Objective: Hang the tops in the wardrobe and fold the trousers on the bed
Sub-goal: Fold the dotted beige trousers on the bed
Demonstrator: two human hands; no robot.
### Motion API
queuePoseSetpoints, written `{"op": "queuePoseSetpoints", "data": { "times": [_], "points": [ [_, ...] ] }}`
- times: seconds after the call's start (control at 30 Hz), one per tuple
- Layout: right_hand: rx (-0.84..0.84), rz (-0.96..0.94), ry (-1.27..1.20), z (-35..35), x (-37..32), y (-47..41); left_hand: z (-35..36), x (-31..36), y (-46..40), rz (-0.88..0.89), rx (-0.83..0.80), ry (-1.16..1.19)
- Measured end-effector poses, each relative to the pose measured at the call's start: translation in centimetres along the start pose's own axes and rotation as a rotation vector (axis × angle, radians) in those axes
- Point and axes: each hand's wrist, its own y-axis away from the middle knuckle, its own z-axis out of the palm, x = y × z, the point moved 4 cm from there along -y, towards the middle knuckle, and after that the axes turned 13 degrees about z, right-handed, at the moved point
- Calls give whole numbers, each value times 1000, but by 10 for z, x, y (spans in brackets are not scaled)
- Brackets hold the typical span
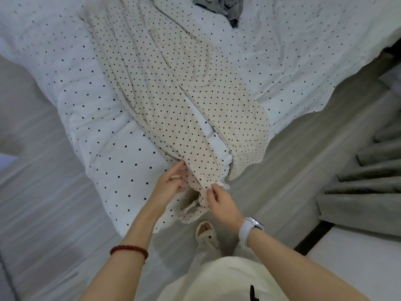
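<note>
Cream trousers with black dots (165, 83) lie stretched across the corner of the bed (65, 68), the two legs parted near the close edge. My left hand (171, 183) holds the cloth of the left leg at the bed's corner. My right hand (221, 203) pinches the same end a little to the right, where the cloth hangs over the edge. A grey garment (219, 5) lies crumpled at the far top of the bed.
The bed has a white cover with dark dots. Grey curtains (366, 187) hang at the right. A dark-framed white surface (355, 261) sits at the lower right. Pale wood floor (43, 203) surrounds the corner, with my slippered foot (205, 231) below the hands.
</note>
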Motion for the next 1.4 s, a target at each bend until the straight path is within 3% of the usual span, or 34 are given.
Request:
{"op": "queuePoseSetpoints", "data": {
  "times": [0.07, 0.23, 0.5, 0.63, 0.83, 1.03, 1.1, 1.23, 1.4],
  "points": [
    [59, -1, -25, -18, 1, 1, 6, 13, -19, 11, 11, 55],
    [46, 58, 27, -58, -5, 5, 3, 33, -77, -43, 290, 134],
    [289, 42, 124, -111, 13, -17, 12, 57, -148, -128, 537, -66],
    [354, 50, 99, -136, 10, -32, 32, 79, -159, -12, 581, -107],
    [235, 149, 59, -176, 12, -63, 86, 149, -174, 414, 437, -289],
    [199, 287, 29, -210, 36, -102, 150, 165, -219, 594, 363, -456],
    [238, 348, 143, -220, 48, -116, 168, 161, -234, 588, 306, -561],
    [240, 460, 136, -235, 72, -149, 185, 137, -263, 413, 51, -975],
    [298, 329, 150, -244, 42, -171, 159, 139, -253, 492, 53, -1122]
  ]
}}
